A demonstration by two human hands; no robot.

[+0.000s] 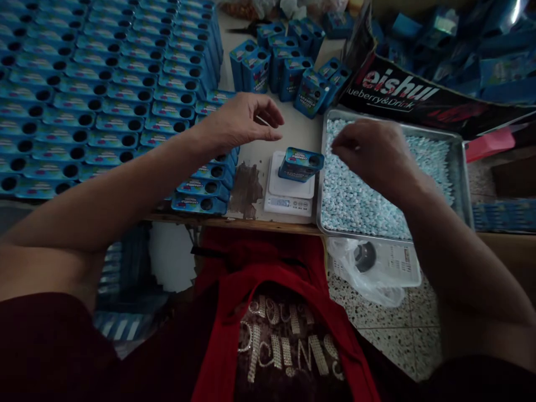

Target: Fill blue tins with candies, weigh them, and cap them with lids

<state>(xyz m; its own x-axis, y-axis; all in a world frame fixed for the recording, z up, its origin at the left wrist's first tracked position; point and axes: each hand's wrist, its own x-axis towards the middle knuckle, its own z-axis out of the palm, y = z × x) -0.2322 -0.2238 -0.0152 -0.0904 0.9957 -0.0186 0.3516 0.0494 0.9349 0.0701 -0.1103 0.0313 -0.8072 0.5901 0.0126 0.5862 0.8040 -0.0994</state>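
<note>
A blue candy box with a round hole in its top stands on a small white digital scale, whose display is lit. Above and left of this box hovers my left hand, thumb and fingers apart, holding nothing. My right hand is over the left part of a metal tray spread with small pale-blue and white candies. Its fingers are curled together in a pinch, and whatever they may hold is hidden.
Rows of blue boxes fill the left of the table. Several more boxes stand behind the scale. A black printed carton holding blue boxes borders the tray at the back right. A white plastic basket sits below the table edge.
</note>
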